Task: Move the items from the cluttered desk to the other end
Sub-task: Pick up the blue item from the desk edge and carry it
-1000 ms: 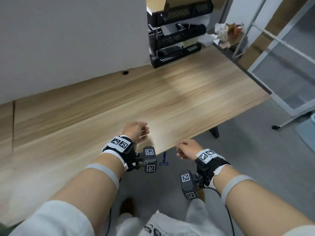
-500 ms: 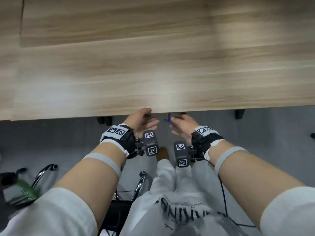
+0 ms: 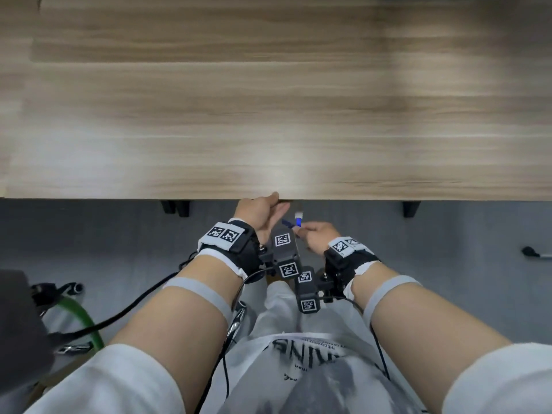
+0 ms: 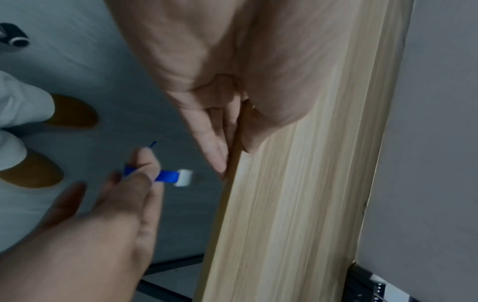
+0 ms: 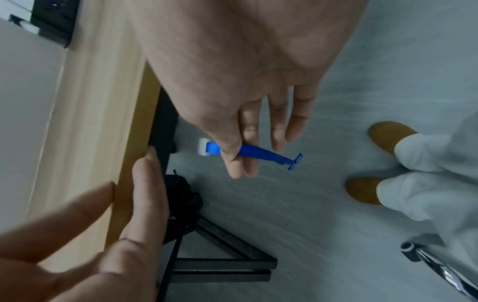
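Wood-grain desk (image 3: 268, 115) fills the upper part of the head view, its near edge running straight across just above both hands, and its top spreads wide and bare to either side and beyond. Off that edge, over the grey floor (image 3: 448, 264), the right hand (image 3: 318, 237) pinches a small blue tool (image 5: 258, 153) between thumb and forefinger, the other fingers loosely extended; its white-capped end (image 5: 203, 147) points toward the desk edge without touching it, and its flat crossbar end points back toward the person. The left hand (image 3: 260, 212) rests against the desk's near edge, thumb on top and straight fingers along the edge face, holding nothing. Black desk legs (image 5: 222, 263) stand below the edge, and the person's tan shoes (image 5: 388, 137) sit on open floor clear of the desk.
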The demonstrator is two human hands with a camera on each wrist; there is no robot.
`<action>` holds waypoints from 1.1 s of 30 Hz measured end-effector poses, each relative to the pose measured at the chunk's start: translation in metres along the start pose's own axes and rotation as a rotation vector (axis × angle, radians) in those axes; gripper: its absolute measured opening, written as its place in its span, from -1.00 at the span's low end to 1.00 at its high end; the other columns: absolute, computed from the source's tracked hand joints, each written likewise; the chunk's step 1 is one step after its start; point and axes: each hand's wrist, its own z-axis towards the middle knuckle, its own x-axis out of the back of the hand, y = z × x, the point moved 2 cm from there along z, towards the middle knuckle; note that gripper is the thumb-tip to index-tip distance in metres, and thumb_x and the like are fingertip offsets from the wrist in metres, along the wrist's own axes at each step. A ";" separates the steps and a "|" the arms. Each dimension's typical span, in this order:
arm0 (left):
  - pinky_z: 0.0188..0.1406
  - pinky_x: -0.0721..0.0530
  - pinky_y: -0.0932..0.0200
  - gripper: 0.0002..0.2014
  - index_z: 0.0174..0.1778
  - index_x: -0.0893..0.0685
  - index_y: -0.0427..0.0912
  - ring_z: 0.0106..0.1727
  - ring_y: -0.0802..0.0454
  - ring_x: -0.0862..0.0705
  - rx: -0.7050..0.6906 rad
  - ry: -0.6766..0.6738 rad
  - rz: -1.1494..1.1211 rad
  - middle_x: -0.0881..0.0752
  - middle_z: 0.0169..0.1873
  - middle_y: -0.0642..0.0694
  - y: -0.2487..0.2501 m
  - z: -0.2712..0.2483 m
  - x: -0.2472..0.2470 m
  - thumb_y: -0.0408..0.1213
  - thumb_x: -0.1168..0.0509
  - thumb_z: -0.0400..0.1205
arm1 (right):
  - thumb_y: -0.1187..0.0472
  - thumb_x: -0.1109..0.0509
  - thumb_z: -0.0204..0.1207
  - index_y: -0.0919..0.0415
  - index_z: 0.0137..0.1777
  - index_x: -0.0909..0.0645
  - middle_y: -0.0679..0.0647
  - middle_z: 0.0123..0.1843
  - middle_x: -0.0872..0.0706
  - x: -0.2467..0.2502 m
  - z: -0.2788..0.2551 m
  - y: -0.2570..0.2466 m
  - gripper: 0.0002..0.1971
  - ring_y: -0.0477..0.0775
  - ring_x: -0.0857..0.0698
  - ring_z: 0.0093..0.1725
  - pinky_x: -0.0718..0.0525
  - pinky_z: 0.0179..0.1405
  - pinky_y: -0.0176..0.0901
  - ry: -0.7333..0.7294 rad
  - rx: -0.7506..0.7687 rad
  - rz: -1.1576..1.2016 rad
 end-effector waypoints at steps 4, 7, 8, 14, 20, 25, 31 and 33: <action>-0.31 -0.82 0.22 -0.63 0.36 -0.51 -0.63 -0.18 -0.07 -0.88 0.004 -0.022 -0.003 -0.82 -0.11 -0.38 -0.004 0.009 0.005 -0.48 -0.33 0.69 | 0.29 -0.34 0.67 0.30 0.05 -0.80 0.03 -0.09 -0.81 0.002 -0.005 0.013 -0.81 -0.40 -0.70 -0.22 -0.53 0.07 -0.49 0.015 0.065 0.106; -0.07 -0.86 0.07 -0.64 0.38 -0.46 -0.57 0.01 -0.14 -0.86 -0.043 -0.059 0.039 -0.77 0.11 -0.45 -0.006 0.009 0.006 -0.39 -0.27 0.74 | 0.28 -0.33 0.68 0.20 -0.05 -0.79 0.04 -0.16 -0.88 0.016 -0.009 0.012 -0.81 -0.20 -0.80 -0.26 -0.65 -0.08 -0.32 -0.009 0.079 0.141; 0.02 -0.84 0.03 -0.64 0.40 -0.44 -0.53 0.11 -0.17 -0.83 -0.043 -0.089 0.076 -0.74 0.18 -0.46 -0.007 0.006 0.005 -0.34 -0.22 0.78 | 0.27 -0.32 0.69 0.19 -0.05 -0.78 0.07 -0.15 -0.88 0.022 -0.012 0.008 -0.81 -0.10 -0.82 -0.28 -0.68 -0.23 -0.30 -0.019 0.073 0.164; 0.39 -0.49 0.07 -0.46 0.35 -0.68 0.12 0.31 0.12 -0.70 0.035 -0.503 0.775 -0.82 0.19 0.09 -0.036 -0.035 -0.037 0.33 0.00 0.71 | 0.23 -0.36 0.67 0.25 -0.01 -0.79 0.21 -0.10 -0.85 0.075 -0.054 -0.038 -0.82 0.17 -0.84 -0.20 -0.79 -0.34 -0.19 0.064 0.206 0.324; 0.26 -0.46 0.17 -0.71 0.00 -0.79 -0.05 0.14 0.22 -0.69 -0.276 -0.685 1.288 -0.84 0.11 -0.01 -0.058 -0.086 -0.103 0.07 -0.28 0.71 | 0.28 -0.31 0.69 0.28 -0.05 -0.75 0.18 -0.24 -0.73 0.165 -0.107 -0.033 -0.81 0.09 -0.80 -0.20 -0.80 -0.14 -0.15 0.304 0.431 0.617; -0.18 -0.52 0.47 -0.87 0.02 -0.79 -0.17 -0.29 0.24 -0.64 -0.437 -0.703 1.322 -0.72 -0.32 -0.01 -0.094 -0.116 -0.154 -0.26 -0.34 0.72 | 0.35 -0.32 0.66 0.28 -0.14 -0.74 0.08 -0.30 -0.68 0.264 -0.158 0.019 -0.80 -0.03 -0.69 -0.27 -0.77 0.06 -0.13 0.630 0.537 0.818; -0.34 -0.41 0.28 -0.82 -0.07 -0.77 -0.16 -0.42 0.12 -0.43 -0.674 -0.735 1.363 -0.53 -0.41 -0.14 -0.177 -0.171 -0.267 -0.30 -0.27 0.76 | 0.13 -0.40 0.39 0.16 0.24 -0.68 0.16 0.14 -0.72 0.388 -0.209 0.103 -0.60 0.13 -0.67 0.12 -0.56 0.17 -0.09 0.924 0.344 0.229; -0.39 -0.39 0.27 -0.81 -0.13 -0.75 -0.10 -0.46 0.16 -0.41 -0.745 -0.743 1.348 -0.52 -0.42 -0.11 -0.210 -0.194 -0.304 -0.30 -0.27 0.76 | 0.23 -0.42 0.48 0.19 0.50 -0.49 0.20 0.39 -0.57 0.412 -0.235 0.119 -0.44 0.19 -0.54 0.38 -0.42 0.36 -0.14 0.929 0.427 0.095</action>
